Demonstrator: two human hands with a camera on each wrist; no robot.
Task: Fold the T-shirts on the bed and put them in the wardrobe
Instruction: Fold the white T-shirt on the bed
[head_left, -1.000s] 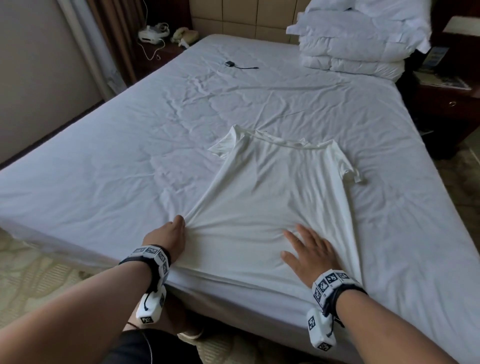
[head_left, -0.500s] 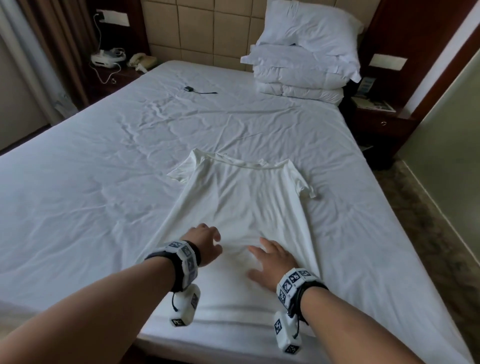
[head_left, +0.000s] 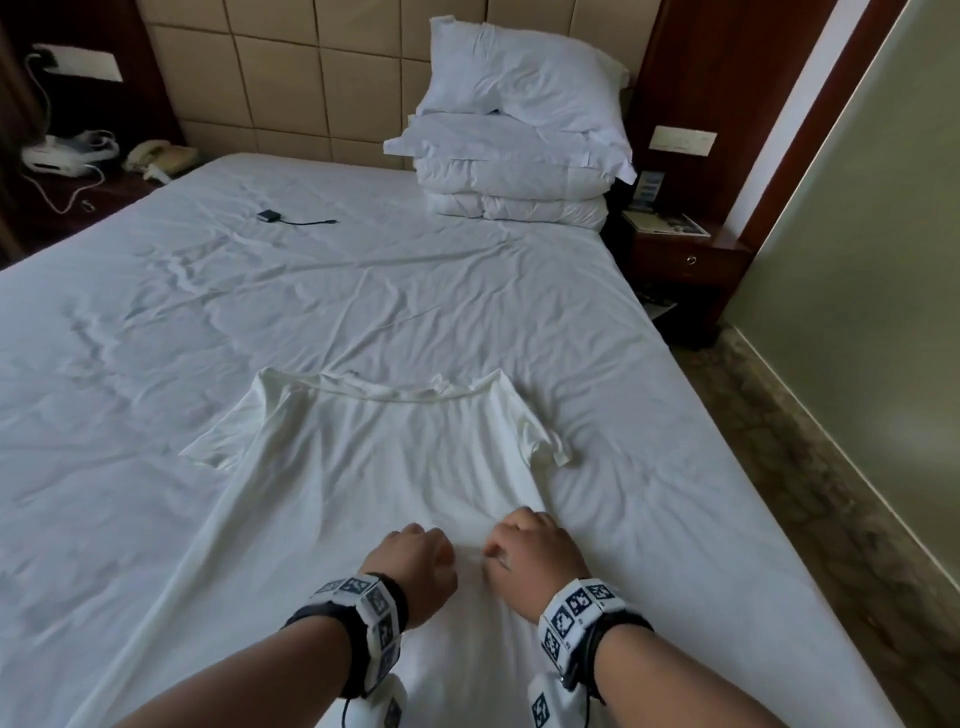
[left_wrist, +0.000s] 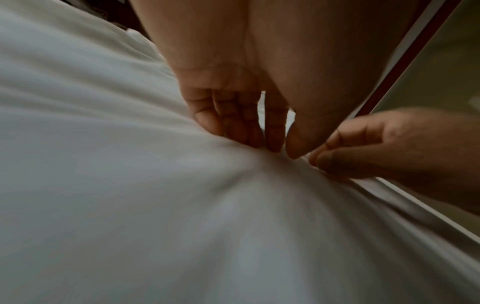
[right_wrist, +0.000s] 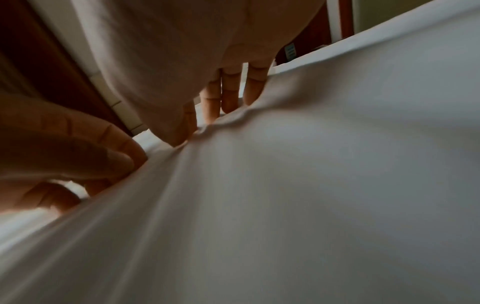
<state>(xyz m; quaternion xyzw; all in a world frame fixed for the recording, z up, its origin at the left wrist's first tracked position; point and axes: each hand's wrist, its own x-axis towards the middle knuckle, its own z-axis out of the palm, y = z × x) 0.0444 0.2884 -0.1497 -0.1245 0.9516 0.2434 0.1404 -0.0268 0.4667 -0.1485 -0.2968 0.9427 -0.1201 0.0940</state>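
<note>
While the plain white cotton T-shirt (head_left: 374, 467) is spread flat on the white-sheeted bed (head_left: 649, 415), collar towards the headboard, a ridge of its fabric is gathered near the middle by 2 hands held close together: it is pinched by the curled fingers of the left hand (head_left: 415, 564) and of the right hand (head_left: 532, 556)

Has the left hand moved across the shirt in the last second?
Yes. The left hand has come in from the T-shirt's left edge to its middle, beside the right hand.
</note>
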